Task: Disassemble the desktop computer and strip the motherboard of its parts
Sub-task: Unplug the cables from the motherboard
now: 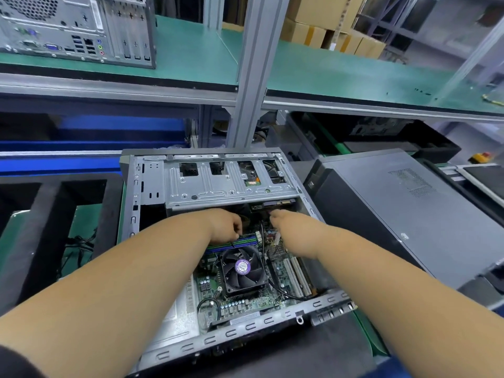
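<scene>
1. Opened desktop case (152, 184) lying on its side on the green bench mat (87, 216), motherboard (245, 298) face-up inside, bare of nothing yet: CPU fan (243, 268), memory slots (234, 242) and white expansion slots (297, 274) all in place.
2. Left hand (225, 226) curled over the far end of the memory slots, fingertips bent down and touching the slot bank; whether pinching a latch or a stick, cannot tell.
3. Right hand (282, 219) reaching under the drive cage (229, 181) toward the cables near the board's far edge; fingers hidden behind the knuckles, open or closed not readable.
4. Key relation: slot bank running left to right across the view, just beyond the fan and directly beneath the left fingers, so the left hand clearly nearer; probably calls for a straight lift away from the board, with the cage edge close overhead.
5. Black fan cable (263, 241) crossing between the two hands, likely to snag.
6. Around: black foam tray (54, 214) at left, a closed dark tower (403, 214) at right, another case (76, 28) on the green upper shelf, cardboard boxes (324, 23) behind.
</scene>
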